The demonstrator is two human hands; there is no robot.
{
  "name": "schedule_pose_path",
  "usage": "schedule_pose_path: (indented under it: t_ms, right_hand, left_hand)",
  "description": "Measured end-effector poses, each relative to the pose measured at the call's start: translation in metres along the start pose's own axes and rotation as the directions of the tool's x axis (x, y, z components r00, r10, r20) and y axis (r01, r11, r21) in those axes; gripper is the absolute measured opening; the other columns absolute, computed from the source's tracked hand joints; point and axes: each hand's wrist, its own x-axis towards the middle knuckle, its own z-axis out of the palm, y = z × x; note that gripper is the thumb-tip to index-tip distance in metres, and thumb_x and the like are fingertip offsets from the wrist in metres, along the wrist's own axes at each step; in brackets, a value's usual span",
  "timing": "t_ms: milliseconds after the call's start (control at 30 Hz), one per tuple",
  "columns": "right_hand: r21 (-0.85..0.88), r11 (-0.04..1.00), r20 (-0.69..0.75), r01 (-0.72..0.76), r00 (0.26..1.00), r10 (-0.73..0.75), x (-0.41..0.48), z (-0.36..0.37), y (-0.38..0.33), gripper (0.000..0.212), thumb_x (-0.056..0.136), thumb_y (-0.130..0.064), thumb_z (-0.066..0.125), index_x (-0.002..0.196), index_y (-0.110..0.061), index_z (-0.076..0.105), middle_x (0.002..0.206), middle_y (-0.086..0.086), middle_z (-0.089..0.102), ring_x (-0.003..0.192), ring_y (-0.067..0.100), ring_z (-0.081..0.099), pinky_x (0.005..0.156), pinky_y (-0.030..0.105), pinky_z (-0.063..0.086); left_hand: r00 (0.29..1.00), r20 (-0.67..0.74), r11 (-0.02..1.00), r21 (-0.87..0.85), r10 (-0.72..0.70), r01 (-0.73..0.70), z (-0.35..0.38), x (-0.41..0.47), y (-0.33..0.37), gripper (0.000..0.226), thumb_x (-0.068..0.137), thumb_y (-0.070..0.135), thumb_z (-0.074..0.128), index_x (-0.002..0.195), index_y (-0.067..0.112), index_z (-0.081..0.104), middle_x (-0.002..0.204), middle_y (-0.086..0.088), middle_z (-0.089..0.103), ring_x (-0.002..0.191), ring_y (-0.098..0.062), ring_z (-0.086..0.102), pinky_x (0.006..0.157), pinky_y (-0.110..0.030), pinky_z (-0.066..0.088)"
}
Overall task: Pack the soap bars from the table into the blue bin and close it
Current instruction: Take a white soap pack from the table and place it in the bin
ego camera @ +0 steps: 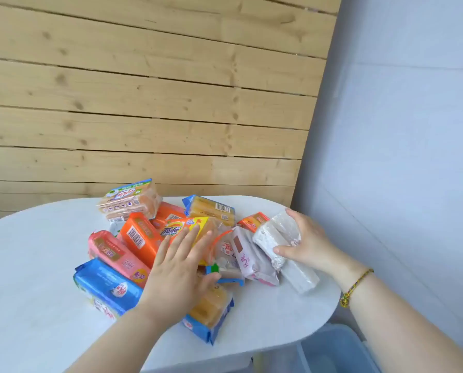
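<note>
A heap of wrapped soap bars lies in the middle of the white table [36,259]: an orange pack [140,239], a pink pack [114,254], a blue pack [108,288], a yellow bar in blue wrap [210,310] and several more. My right hand [309,244] grips a white clear-wrapped soap pack [278,240] at the heap's right side. My left hand [180,270] hovers flat over the heap's middle with fingers spread, holding nothing. The blue bin [338,351] stands on the floor below the table's near right edge, mostly out of frame.
A wooden plank wall [144,103] rises right behind the table. A pale grey wall [413,130] runs along the right. The table's rounded right end sits above the bin.
</note>
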Motion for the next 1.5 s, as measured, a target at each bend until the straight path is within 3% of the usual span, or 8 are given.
schedule_pose_path:
  t_ms: [67,233,333,500,933,1233,1333,1500]
  right_hand:
    - [-0.033,0.999,0.051,-0.036,0.998,0.038,-0.001,-0.002,0.005,0.096,0.072,-0.033,0.071,0.144,-0.025,0.009,0.153,0.002,0.013,0.140,0.024,0.015,0.114,0.035,0.018]
    - [-0.143,0.985,0.110,-0.099,0.987,0.115,0.003,0.005,0.015,0.108,0.067,-0.043,0.072,0.144,-0.029,-0.002,0.156,0.003,0.000,0.142,0.025,0.010,0.116,0.039,0.017]
    - [-0.161,0.979,0.129,-0.128,0.980,0.149,0.006,0.010,0.019,0.110,0.067,-0.044,0.072,0.144,-0.032,-0.006,0.156,0.003,-0.006,0.141,0.028,0.011,0.113,0.040,0.018]
    - [-0.254,0.961,0.072,-0.109,0.989,0.131,0.012,0.018,0.022,0.105,0.067,-0.045,0.068,0.143,-0.032,-0.004,0.151,0.003,0.012,0.132,0.031,0.025,0.106,0.040,0.026]
    - [-0.091,0.995,-0.073,-0.042,0.997,0.035,0.005,0.022,0.032,0.096,0.064,-0.031,0.071,0.142,-0.034,0.015,0.140,0.002,0.033,0.124,0.027,0.036,0.102,0.036,0.029]
    - [0.042,0.996,-0.184,0.074,0.981,-0.065,-0.032,-0.021,0.043,0.100,0.059,-0.025,0.078,0.140,-0.035,0.021,0.139,0.000,0.036,0.103,0.006,0.044,0.093,0.025,0.032]
    - [0.092,0.993,-0.218,0.068,0.975,-0.046,-0.057,-0.041,0.056,0.100,0.058,-0.023,0.079,0.140,-0.034,0.023,0.140,0.000,0.036,0.099,0.002,0.039,0.094,0.023,0.031]
    - [0.065,0.997,-0.204,-0.045,0.977,0.058,-0.111,-0.056,0.098,0.098,0.058,-0.024,0.078,0.139,-0.035,0.023,0.142,-0.004,0.034,0.114,0.011,0.046,0.106,0.036,0.034]
  left_hand:
    - [0.998,0.026,0.997,0.049,0.059,-0.060,0.005,0.002,0.015,0.076,0.081,0.056,0.046,0.136,0.037,-0.003,0.150,0.010,-0.006,0.135,-0.014,-0.018,0.110,-0.031,-0.013]
    - [0.976,0.052,0.951,0.220,0.211,-0.218,0.023,-0.011,0.037,0.073,0.053,0.057,0.074,0.115,0.021,0.060,0.120,-0.009,0.063,0.110,-0.030,0.059,0.105,-0.035,0.008]
    - [0.976,0.071,0.946,0.243,0.204,-0.215,0.023,-0.013,0.032,0.053,0.071,0.054,0.045,0.110,0.024,0.064,0.117,-0.002,0.066,0.111,-0.026,0.059,0.104,-0.033,0.006]
    - [0.966,0.077,0.928,0.268,0.247,-0.259,0.029,-0.012,0.029,0.051,0.057,0.049,0.071,0.103,0.027,0.067,0.111,0.002,0.069,0.113,-0.026,0.058,0.104,-0.033,0.006]
    - [0.971,0.069,0.932,0.275,0.228,-0.238,0.031,-0.011,0.029,0.046,0.069,0.043,0.043,0.104,0.025,0.066,0.110,-0.001,0.069,0.113,-0.029,0.057,0.104,-0.032,0.004]
    - [0.962,-0.042,0.935,0.249,0.271,-0.252,0.030,-0.013,0.043,0.043,0.067,0.030,0.065,0.107,0.012,0.065,0.112,-0.013,0.067,0.108,-0.038,0.059,0.104,-0.033,0.006]
    - [0.922,-0.045,0.901,0.236,0.385,-0.365,0.034,-0.015,0.067,0.041,0.077,0.034,0.046,0.107,0.015,0.065,0.113,-0.009,0.067,0.105,-0.031,0.062,0.103,-0.036,0.024]
    - [0.830,-0.005,0.830,0.007,0.558,-0.558,0.060,-0.022,0.122,0.046,0.055,0.006,0.083,0.098,0.013,0.069,0.108,-0.010,0.069,0.094,-0.028,0.067,0.062,-0.045,0.055]
